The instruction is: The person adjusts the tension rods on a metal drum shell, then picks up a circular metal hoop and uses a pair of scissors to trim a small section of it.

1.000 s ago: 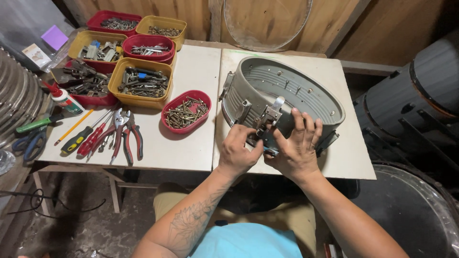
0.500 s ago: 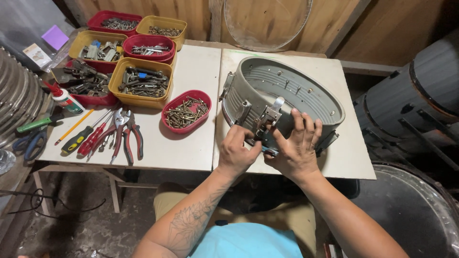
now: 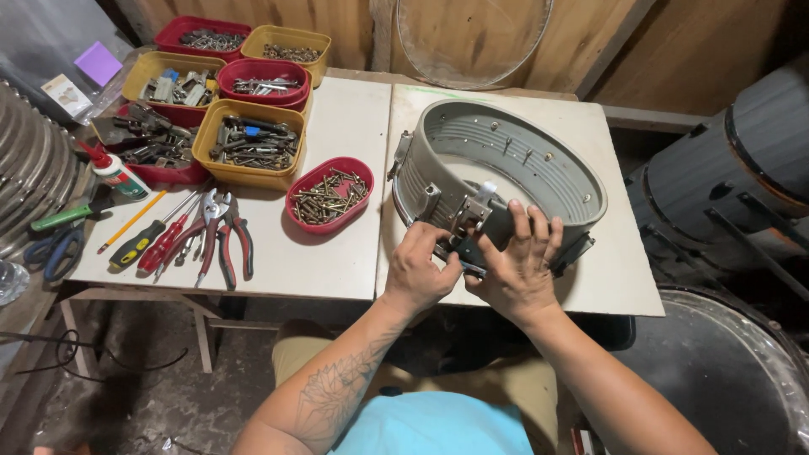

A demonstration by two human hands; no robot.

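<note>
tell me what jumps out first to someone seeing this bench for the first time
A grey drum shell lies flat on the white table, right of centre, with the left hand and right hand pressed on a metal fitting at its near wall. Left of it, red and yellow trays of screws and hardware crowd the far corner. Red-handled pliers and screwdrivers lie along the near left edge.
</note>
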